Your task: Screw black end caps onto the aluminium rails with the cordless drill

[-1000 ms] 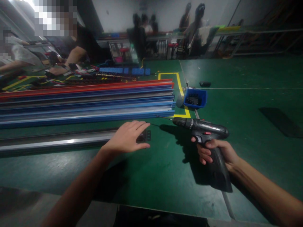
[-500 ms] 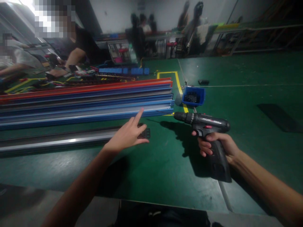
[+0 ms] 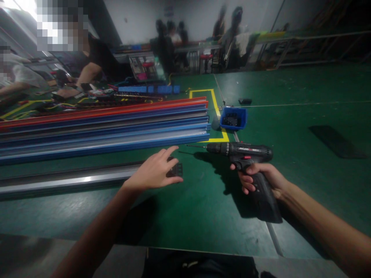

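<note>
closest in, the green table (image 3: 208, 220), and over it the right hand (image 3: 255, 179), fingers wrapped tight round the grip of a black power drill (image 3: 246, 150), index finger up by the trigger. the thin bit (image 3: 197, 146) points left, clear of the metal, nothing being driven at this instant!

across to the left hand (image 3: 153, 170): fingers spread apart, thumb toward us, lying over the right end of the grey rail (image 3: 72, 179). pressing or merely resting? can't tell. and there, peeking out past the fingers, a black end piece (image 3: 179, 170).

so where do we stand? that piece is in place at the rail's end, by the look of it; whether any screw is in is hidden, so what's left on this one can't be read. the rail itself: long, straight, silvery along its near face, darker behind, flat on the table.

just beyond, the stacked profiles (image 3: 116, 129), blue in front, red at the back, no black piece visible on their right ends. past those, a blue bin (image 3: 243, 119) with black parts (image 3: 231, 121) in it; farther off, a co-worker's arm (image 3: 89, 73).
</note>
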A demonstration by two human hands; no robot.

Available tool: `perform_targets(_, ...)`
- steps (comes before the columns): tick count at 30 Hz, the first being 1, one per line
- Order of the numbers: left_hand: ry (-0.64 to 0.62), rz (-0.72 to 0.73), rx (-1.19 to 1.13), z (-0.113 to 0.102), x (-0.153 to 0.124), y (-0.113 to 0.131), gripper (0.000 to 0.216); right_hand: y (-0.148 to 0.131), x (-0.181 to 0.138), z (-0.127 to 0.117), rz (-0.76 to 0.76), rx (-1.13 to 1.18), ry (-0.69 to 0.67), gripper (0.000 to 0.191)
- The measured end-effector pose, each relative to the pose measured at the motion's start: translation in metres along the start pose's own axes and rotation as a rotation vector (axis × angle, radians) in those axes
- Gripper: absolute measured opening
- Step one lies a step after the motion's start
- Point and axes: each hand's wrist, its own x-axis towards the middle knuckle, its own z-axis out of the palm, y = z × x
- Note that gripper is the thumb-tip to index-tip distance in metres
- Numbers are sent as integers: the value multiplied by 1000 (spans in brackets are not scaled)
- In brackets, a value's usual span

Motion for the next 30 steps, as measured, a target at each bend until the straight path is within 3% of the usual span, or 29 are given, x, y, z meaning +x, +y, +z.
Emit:
perform_targets(3,40,-70,-148,-3,0,-5,68,1,0,0,25,5,-5,33)
perform_targets(9,213,-395,-485,4,8,-22,40,1,2,-3,54,-9,-19,29)
perform_targets(20,184,-436,-774,14,15,-32,29,6,3,-2,112,-13,-40,34)
perform_targets(30,140,-480,-811,18,16,-37,36,8,3,-1,162,-16,17,33)
